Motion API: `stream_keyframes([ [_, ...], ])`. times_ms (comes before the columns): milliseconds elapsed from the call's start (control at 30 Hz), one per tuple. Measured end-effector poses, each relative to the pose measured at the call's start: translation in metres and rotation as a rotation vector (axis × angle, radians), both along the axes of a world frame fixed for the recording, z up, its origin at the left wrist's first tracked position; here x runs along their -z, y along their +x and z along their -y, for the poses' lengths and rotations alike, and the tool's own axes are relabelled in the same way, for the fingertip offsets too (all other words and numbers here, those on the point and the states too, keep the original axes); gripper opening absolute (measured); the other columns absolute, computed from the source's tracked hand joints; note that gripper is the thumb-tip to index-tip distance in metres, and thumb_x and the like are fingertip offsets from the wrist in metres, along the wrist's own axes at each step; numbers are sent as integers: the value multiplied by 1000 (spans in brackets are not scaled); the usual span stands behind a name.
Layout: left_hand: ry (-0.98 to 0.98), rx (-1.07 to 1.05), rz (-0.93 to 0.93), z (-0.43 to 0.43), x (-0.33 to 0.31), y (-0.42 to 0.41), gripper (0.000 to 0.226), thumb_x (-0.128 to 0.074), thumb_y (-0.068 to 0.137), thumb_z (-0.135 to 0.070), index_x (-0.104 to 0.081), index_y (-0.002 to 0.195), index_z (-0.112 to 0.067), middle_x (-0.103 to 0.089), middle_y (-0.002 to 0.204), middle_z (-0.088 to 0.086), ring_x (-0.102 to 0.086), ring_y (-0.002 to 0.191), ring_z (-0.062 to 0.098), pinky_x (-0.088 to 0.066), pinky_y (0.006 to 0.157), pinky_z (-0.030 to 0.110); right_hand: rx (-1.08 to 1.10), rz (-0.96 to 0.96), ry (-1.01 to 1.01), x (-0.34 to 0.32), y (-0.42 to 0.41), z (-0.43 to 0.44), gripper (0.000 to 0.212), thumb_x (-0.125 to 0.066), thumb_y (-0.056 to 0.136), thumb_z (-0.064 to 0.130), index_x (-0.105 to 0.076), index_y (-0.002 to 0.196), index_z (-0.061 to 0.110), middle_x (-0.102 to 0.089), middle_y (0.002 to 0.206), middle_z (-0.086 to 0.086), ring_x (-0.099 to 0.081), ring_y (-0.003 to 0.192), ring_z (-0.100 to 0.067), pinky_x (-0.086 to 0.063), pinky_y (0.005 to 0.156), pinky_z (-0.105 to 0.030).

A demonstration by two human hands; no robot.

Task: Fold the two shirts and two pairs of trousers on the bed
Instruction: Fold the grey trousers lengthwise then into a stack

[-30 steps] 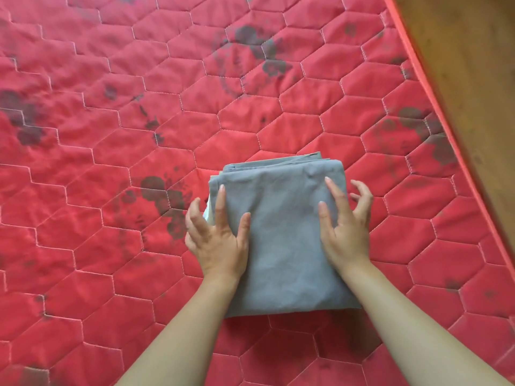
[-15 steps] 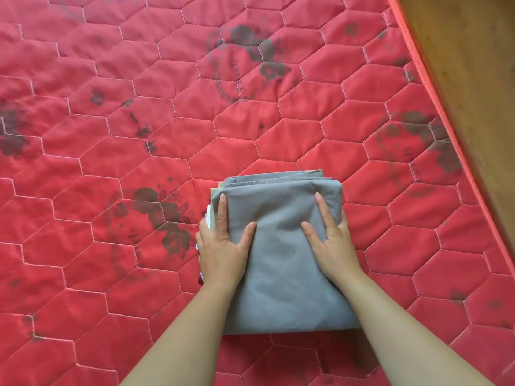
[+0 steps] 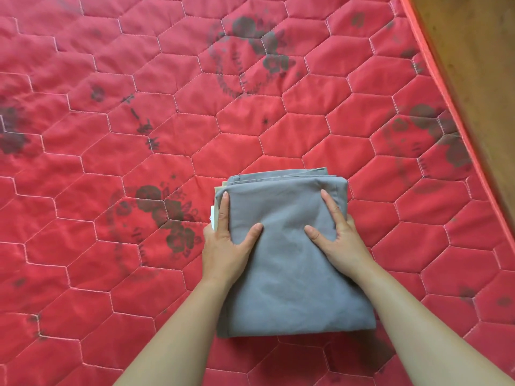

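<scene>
- The stack (image 3: 292, 288) of folded clothes lies on the bed (image 3: 139, 140), low in the middle of the view and right in front of the person. A grey piece is on top, and a beige layer (image 3: 218, 190) and a white layer (image 3: 213, 217) peek out at its left edge.
- The left hand (image 3: 223, 246) grips the stack's left side. The thumb lies on the grey top, the forefinger runs straight along the edge, and the other fingers curl round the side out of sight.
- The right hand (image 3: 342, 240) grips the right side the same way, thumb on top and the outer fingers tucked over the edge.
- The stack's long axis runs away from the person, leaning slightly left at the far end. The hands flank it on the two long sides, both on its far half and equally near, so the near half hangs free of support.
- Folding looks finished. The likely next move is lifting or shifting the stack, and the unsupported near end could sag or slide.
- Wood (image 3: 473, 79) borders the bed on the right.
</scene>
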State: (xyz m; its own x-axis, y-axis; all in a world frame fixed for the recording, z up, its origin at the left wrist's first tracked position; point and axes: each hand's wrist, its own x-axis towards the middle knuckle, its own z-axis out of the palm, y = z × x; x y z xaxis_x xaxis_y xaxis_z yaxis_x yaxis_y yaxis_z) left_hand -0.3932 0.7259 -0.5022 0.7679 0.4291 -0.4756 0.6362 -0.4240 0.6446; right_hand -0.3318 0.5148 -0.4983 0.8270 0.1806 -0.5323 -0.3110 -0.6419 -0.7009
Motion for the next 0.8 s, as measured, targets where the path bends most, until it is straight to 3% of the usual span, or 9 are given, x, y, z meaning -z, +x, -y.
stream_keyframes([
  [133, -22, 1, -17, -6, 4, 0, 82, -57, 71, -69, 4, 125, -75, -53, 112, 4, -54, 107, 24, -42, 87, 33, 25, -7, 56, 5, 0, -1, 77, -70, 74, 48, -17, 123, 75, -29, 128, 5, -42, 114, -3, -26, 100, -18],
  [267, 34, -29, 15, 1, 3, -3, 81, -57, 72, -68, 2, 127, -72, -53, 115, 7, -52, 109, 26, -40, 86, 33, 94, 28, 20, 5, -2, -4, 64, -62, 76, 58, -21, 121, 75, -37, 129, 0, -46, 116, -12, -31, 98, -24],
  [400, 26, -69, 13, 1, -22, -27, 78, -56, 73, -68, -2, 130, -70, -51, 105, 5, -52, 104, 23, -38, 80, 29, 101, 11, 75, -14, -20, -5, 59, -59, 77, 60, -28, 126, 69, -44, 132, 0, -47, 121, -13, -34, 104, -29],
  [500, 16, -102, -9, -2, -70, -69, 77, -57, 75, -66, -3, 130, -70, -51, 110, 6, -52, 107, 23, -37, 83, 29, 51, -13, 130, -56, -54, -9, 62, -62, 77, 56, -31, 130, 63, -44, 137, 0, -47, 123, -12, -35, 109, -39],
  [600, 38, -175, -32, -5, -140, -127, 77, -57, 75, -65, -3, 130, -70, -50, 106, 5, -52, 106, 23, -37, 82, 28, -42, -21, 161, -117, -97, -16, 61, -63, 78, 54, -32, 129, 63, -44, 138, 0, -46, 125, -12, -35, 109, -40],
  [700, 80, -281, -33, -6, -213, -189, 77, -57, 74, -65, -2, 129, -71, -49, 105, 4, -51, 105, 23, -36, 83, 28, -157, -14, 179, -184, -140, -29, 59, -63, 78, 53, -30, 125, 68, -43, 132, 1, -46, 120, -10, -32, 107, -31],
  [800, 123, -412, 2, -7, -272, -248, 77, -57, 73, -65, -3, 128, -72, -47, 108, 1, -49, 104, 20, -34, 86, 27, -277, 9, 218, -240, -177, -44, 59, -63, 79, 53, -27, 122, 73, -41, 120, 5, -44, 104, 5, -28, 98, -19],
])
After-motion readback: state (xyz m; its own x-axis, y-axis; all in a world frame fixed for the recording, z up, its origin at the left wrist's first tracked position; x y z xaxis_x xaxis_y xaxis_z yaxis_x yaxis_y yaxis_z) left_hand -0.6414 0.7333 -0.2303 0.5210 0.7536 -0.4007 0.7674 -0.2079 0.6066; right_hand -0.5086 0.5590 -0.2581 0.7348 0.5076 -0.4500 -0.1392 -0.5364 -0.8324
